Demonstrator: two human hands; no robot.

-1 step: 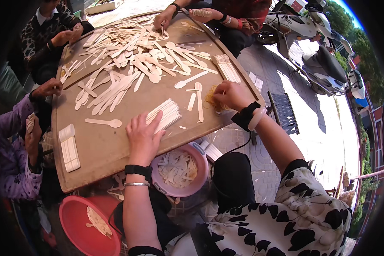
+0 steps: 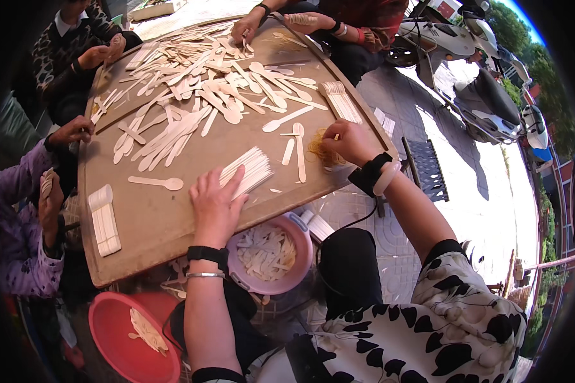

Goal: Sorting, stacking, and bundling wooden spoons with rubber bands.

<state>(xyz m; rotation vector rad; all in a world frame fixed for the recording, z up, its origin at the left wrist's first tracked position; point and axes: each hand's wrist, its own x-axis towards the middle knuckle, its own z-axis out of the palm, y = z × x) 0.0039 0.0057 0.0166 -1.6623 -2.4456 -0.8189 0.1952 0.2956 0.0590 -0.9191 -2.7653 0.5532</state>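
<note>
My left hand (image 2: 215,203) lies over a bundle of wooden spoons (image 2: 252,171) on the brown table (image 2: 166,223), its fingers and thumb around one end. The handle ends stick out past my fingers toward the upper right. At the table's right side, my right hand (image 2: 351,142) pinches into a small heap of yellow rubber bands (image 2: 316,145); how many bands are between the fingertips is hidden. Just left of that heap lie a loose wooden spoon (image 2: 299,153) and a short flat stick (image 2: 287,152).
A big heap of loose wooden spoons (image 2: 198,89) covers the table's far half. Spoon bundles lie at the left corner (image 2: 104,220) and right edge (image 2: 340,101). Below are a pink basin (image 2: 294,265) and a red basin (image 2: 118,329), both holding wooden pieces. Other people's hands work around the table.
</note>
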